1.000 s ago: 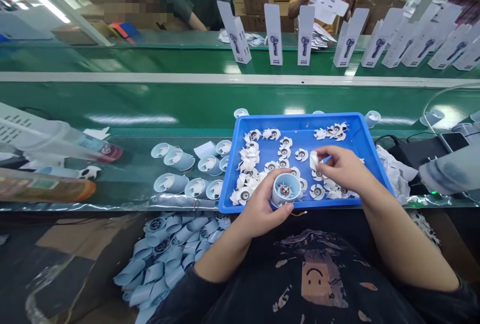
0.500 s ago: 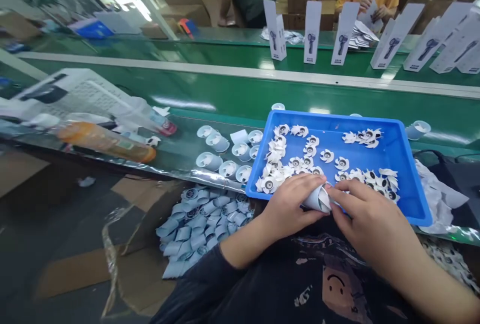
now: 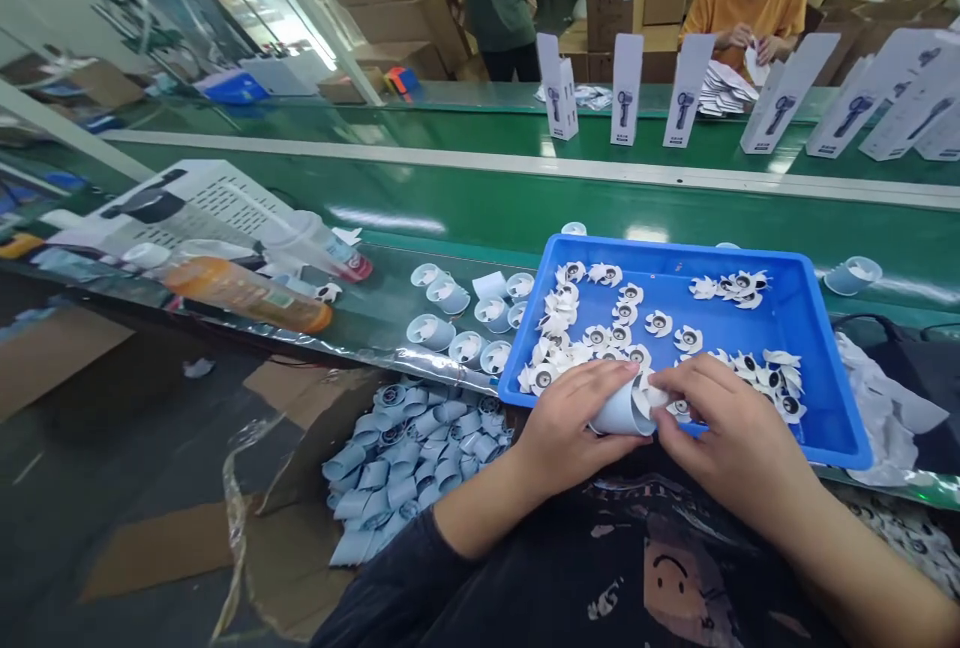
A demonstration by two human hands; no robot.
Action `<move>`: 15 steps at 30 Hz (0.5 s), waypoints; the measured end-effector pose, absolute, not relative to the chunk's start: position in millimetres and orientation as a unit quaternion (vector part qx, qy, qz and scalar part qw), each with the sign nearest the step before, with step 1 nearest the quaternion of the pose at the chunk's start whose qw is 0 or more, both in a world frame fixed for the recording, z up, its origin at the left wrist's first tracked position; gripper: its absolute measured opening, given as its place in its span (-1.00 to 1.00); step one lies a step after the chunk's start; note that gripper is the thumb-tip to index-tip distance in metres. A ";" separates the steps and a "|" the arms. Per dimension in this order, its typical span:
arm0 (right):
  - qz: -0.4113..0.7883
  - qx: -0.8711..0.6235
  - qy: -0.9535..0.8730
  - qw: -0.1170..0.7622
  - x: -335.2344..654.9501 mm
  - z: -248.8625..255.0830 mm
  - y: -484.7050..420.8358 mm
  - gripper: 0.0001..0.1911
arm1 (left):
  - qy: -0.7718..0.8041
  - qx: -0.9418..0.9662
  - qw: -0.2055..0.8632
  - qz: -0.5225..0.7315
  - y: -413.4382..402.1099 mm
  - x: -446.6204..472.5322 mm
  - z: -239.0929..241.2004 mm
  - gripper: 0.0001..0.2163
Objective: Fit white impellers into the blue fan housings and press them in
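My left hand is wrapped round a pale blue fan housing, held on its side over the near edge of a blue tray. My right hand pinches a white fan blade against the housing's open mouth. Several white fan blades lie scattered in the tray. More pale blue housings stand on the bench left of the tray.
A cardboard box of pale blue housings sits below the bench at my left. An orange bottle and a white box lie on the bench. White upright cartons stand along the green conveyor. Two people work across it.
A second ago my right hand picked a blade in the tray while my left held the housing upright. Both hands have since met at the tray's near edge, housing tipped sideways. The camera swung left.
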State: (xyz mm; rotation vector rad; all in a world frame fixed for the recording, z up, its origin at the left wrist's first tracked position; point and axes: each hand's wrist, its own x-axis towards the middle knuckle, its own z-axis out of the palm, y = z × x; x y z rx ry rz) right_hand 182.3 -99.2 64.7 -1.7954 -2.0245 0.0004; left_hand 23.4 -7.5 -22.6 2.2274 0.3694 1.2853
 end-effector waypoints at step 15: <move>0.137 -0.600 -0.725 0.308 187.2 52.4 -88.5 -0.85 | 0.104 0.793 0.223 0.557 -17.9 35.4 -29.8 -0.55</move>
